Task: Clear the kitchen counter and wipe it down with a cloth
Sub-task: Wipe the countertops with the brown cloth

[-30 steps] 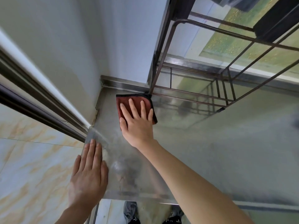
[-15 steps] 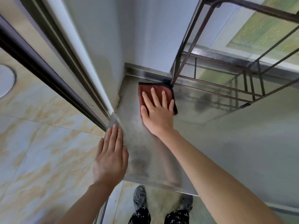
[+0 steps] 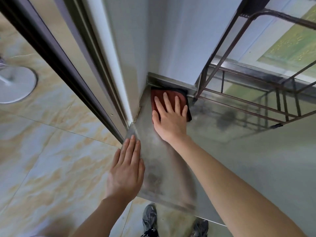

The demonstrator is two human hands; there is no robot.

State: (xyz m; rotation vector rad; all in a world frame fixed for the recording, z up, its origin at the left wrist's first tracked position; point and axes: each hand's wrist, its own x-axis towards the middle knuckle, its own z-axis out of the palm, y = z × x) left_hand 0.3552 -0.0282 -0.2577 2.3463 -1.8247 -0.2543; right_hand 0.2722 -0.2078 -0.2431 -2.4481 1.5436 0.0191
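The red cloth is pressed flat into the far left corner of the steel counter, where its far edge is set against the low steel upstand at the foot of the wall. It is covered in large part by the right hand, which is laid palm down on it with the fingers straight and spread, so nothing is gripped. A dark trim can be seen along the cloth's right side. Just to the right of the cloth, a foot of the brown wire rack is stood on the counter, and the rack's bars are mirrored dimly in the steel. The left hand is rested flat on the counter's near left edge, fingers straight and held together, with nothing held. To the left of the wall, a dark door frame is seen running at a slant. Below it, a marbled tile floor is spread out, and a white round base is stood on it at the far left. Grey shoes are seen at the bottom, beneath the counter's front edge.
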